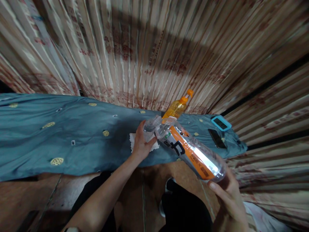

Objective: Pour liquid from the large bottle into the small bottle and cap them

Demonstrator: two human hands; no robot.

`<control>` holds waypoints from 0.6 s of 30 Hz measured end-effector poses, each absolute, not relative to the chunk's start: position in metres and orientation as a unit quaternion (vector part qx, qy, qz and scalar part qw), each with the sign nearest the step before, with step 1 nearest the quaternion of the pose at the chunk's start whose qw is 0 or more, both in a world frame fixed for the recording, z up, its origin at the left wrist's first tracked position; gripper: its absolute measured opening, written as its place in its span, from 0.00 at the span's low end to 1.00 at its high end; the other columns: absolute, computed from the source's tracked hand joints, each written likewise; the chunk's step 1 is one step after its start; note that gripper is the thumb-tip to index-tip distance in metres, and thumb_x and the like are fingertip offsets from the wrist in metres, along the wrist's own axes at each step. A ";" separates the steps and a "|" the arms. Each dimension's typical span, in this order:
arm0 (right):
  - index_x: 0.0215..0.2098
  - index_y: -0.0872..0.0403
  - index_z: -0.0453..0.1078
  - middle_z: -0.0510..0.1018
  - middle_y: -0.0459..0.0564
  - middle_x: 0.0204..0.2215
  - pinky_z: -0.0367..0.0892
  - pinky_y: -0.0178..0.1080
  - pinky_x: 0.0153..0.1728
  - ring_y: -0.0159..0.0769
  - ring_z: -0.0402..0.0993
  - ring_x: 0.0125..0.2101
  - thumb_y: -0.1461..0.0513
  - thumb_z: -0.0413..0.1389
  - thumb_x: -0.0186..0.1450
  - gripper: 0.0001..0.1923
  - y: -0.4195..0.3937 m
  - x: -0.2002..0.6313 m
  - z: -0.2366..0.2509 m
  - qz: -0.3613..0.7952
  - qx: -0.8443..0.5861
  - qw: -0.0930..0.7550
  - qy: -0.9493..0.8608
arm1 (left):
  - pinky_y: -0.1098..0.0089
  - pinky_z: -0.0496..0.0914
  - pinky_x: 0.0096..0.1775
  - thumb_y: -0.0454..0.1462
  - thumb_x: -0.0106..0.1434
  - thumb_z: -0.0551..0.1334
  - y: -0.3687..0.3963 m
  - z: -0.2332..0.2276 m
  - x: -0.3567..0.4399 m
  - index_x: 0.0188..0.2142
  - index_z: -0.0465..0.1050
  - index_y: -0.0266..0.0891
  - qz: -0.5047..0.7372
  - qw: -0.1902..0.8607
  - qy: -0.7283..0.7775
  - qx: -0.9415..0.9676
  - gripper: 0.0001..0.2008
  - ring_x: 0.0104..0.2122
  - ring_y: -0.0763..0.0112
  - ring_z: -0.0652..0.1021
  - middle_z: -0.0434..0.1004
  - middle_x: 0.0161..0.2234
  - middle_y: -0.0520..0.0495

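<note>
My right hand [227, 196] grips the base of a large clear plastic bottle [193, 151] with an orange, silver and black label. The bottle is tilted, its neck end pointing up and left. My left hand [141, 141] is closed around a small clear plastic container [150, 126], held right at the large bottle's neck; whether the two touch I cannot tell. Beneath the left hand lies a white sheet with a scalloped edge [131, 139], partly hidden. Behind both stands a pump bottle of yellow-orange liquid [175, 108], its lower part covered by the clear plastic.
A narrow surface with a teal patterned cloth [82, 138] runs across the view. At its right end are a dark phone [217, 138] and a blue-framed device [221, 123]. Pleated curtains [135, 54] hang behind and to the right. Below is a tiled floor [135, 193].
</note>
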State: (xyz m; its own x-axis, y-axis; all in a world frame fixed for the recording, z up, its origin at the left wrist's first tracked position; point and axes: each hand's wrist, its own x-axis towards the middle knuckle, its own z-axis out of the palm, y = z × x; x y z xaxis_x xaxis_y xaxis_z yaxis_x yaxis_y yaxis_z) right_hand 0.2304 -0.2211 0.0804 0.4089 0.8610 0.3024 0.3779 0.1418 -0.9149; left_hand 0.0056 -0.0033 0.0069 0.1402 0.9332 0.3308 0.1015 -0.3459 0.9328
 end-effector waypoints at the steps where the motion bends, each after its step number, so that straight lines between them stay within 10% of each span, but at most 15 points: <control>1: 0.65 0.52 0.68 0.73 0.57 0.58 0.71 0.41 0.54 0.50 0.73 0.57 0.53 0.70 0.62 0.37 -0.221 0.230 0.080 0.215 -0.619 0.567 -0.499 | 0.45 0.63 0.65 0.45 0.58 0.71 -0.003 0.008 0.006 0.66 0.55 0.41 0.516 0.403 0.406 0.637 0.41 0.65 0.48 0.69 0.68 0.64 0.35; 18: 0.63 0.50 0.71 0.75 0.55 0.57 0.72 0.37 0.52 0.48 0.75 0.55 0.52 0.72 0.60 0.36 -0.217 0.230 0.084 0.217 -0.611 0.569 -0.506 | 0.45 0.64 0.65 0.47 0.57 0.72 -0.005 0.010 0.008 0.66 0.57 0.42 0.520 0.394 0.411 0.637 0.42 0.64 0.48 0.71 0.68 0.64 0.35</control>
State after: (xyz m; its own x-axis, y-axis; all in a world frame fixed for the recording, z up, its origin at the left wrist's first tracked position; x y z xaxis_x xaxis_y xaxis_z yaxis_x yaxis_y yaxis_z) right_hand 0.2297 -0.2170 0.0841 0.3944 0.8650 0.3102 0.3712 0.1588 -0.9149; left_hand 0.0078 -0.0051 0.0099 0.1219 0.9331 0.3384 0.1128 -0.3517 0.9293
